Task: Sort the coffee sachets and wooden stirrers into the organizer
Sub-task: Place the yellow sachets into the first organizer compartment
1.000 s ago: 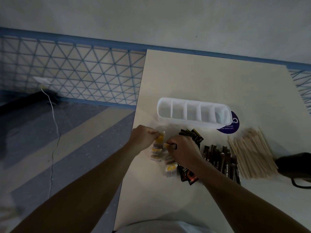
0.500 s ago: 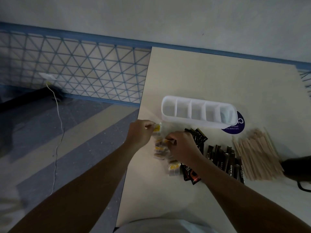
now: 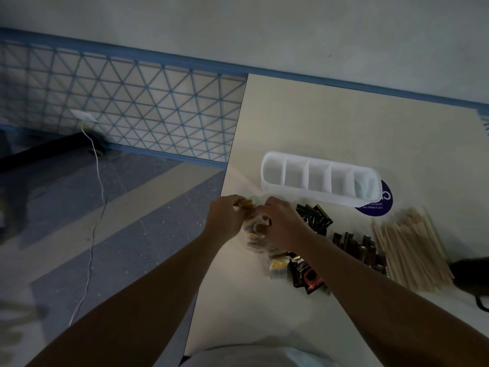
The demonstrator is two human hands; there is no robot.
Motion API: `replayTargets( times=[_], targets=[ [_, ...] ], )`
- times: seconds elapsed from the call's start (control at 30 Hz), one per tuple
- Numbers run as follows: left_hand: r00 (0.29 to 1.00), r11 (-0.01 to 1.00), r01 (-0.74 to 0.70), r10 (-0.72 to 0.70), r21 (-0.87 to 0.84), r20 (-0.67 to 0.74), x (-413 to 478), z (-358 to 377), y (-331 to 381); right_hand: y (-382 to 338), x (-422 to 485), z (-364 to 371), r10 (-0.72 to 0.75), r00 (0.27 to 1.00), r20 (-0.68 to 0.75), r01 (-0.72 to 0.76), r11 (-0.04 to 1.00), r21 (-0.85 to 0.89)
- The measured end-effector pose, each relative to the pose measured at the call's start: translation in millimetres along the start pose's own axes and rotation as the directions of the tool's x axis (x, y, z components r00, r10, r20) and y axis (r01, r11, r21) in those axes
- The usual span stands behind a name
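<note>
A white organizer with several empty compartments lies on the cream table. Just in front of it, my left hand pinches a yellow coffee sachet. My right hand grips more of the pale yellow sachets from the small pile beneath it. Dark brown and black sachets lie to the right of my hands, with another dark group nearer me. A heap of wooden stirrers sits at the right.
A purple round sticker shows under the organizer's right end. A black object with a cord lies at the table's right edge. The table's left edge drops to the floor, where a white cable runs from a wall socket.
Both hands have come closer together over the yellow sachets. The left hand's sachet has moved slightly up towards the organizer. The view has shifted a little left.
</note>
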State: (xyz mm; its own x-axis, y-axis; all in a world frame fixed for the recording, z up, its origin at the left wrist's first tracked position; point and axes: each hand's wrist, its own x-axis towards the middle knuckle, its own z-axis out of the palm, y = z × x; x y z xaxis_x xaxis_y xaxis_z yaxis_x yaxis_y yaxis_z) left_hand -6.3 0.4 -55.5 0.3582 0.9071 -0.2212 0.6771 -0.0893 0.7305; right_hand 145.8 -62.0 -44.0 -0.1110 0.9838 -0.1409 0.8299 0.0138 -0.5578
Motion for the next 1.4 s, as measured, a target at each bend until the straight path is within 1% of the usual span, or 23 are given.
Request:
replayTargets(
  times=[0.07, 0.2, 0.33, 0.43, 0.53, 0.6, 0.67, 0.77, 0.87, 0.97, 1.07, 1.17, 1.3, 1.4],
  targets=[
    [0.999, 1.0, 0.019, -0.019, 0.007, -0.027, -1.6, 1.2, 2.2, -3.5, 1.3, -2.9, 0.0, 1.0, 0.028, 0.0, 1.0, 0.012],
    [0.994, 0.995, 0.091, -0.093, -0.032, -0.066, -4.9, 8.8, 5.3, -4.6, 4.5, -0.7, 0.018, 0.999, 0.033, -0.017, 0.999, -0.034],
    [0.996, 0.997, 0.072, -0.07, 0.023, -0.061, -4.9, 15.2, 3.6, -1.9, 3.4, 3.6, 0.059, 0.998, -0.007, -0.059, 0.998, 0.005],
    [0.996, 0.999, 0.053, -0.053, -0.001, -0.074, -1.2, 11.4, 2.1, -1.9, 0.0, -0.5, 0.142, 0.987, -0.072, -0.135, 0.986, 0.099],
    [0.993, 0.996, 0.072, -0.077, -0.058, -0.093, 6.1, 0.6, 3.6, -0.1, -3.2, -13.3, 0.254, 0.964, -0.082, -0.241, 0.96, 0.138],
    [0.994, 0.997, 0.052, -0.057, -0.053, -0.094, 13.2, -8.2, 7.0, 2.3, -5.3, -25.2, 0.305, 0.947, -0.097, -0.285, 0.941, 0.181],
    [0.996, 0.999, 0.023, -0.025, -0.028, -0.09, 20.7, -19.2, 15.4, 3.5, -7.2, -40.8, 0.338, 0.932, -0.131, -0.296, 0.918, 0.263],
    [0.995, 1.0, -0.025, 0.027, 0.016, -0.091, 31.7, -36.1, 33.5, 5.6, -6.9, -65.1, 0.364, 0.91, -0.199, -0.273, 0.886, 0.374],
    [0.991, 0.995, -0.095, 0.096, 0.02, -0.096, 46.7, -46.8, 54.1, 12.6, 0.7, -87.4, 0.394, 0.878, -0.271, -0.253, 0.863, 0.437],
    [0.985, 0.987, -0.159, 0.161, 0.033, -0.065, 63.3, -47.4, 71.2, 22.1, 8.6, -102.1, 0.411, 0.847, -0.336, -0.271, 0.879, 0.393],
    [0.98, 0.978, -0.197, 0.197, 0.064, 0.007, 78.5, -39.9, 82.5, 30.5, 18.2, -109.1, 0.427, 0.837, -0.343, -0.274, 0.868, 0.413],
    [0.982, 0.973, -0.189, 0.186, 0.13, 0.037, 90.0, -28.6, 88.3, 42.9, 30.9, -103.2, 0.417, 0.833, -0.363, -0.316, 0.898, 0.306],
    [0.99, 0.972, -0.133, 0.121, 0.194, 0.076, 99.4, -14.9, 88.8, 57.9, 44.7, -89.5, 0.415, 0.848, -0.331, -0.348, 0.906, 0.242],
    [0.992, 0.962, -0.109, 0.087, 0.249, 0.096, 101.7, -8.2, 90.0, 62.7, 50.2, -84.8, 0.389, 0.867, -0.311, -0.364, 0.921, 0.135]
  ],
)
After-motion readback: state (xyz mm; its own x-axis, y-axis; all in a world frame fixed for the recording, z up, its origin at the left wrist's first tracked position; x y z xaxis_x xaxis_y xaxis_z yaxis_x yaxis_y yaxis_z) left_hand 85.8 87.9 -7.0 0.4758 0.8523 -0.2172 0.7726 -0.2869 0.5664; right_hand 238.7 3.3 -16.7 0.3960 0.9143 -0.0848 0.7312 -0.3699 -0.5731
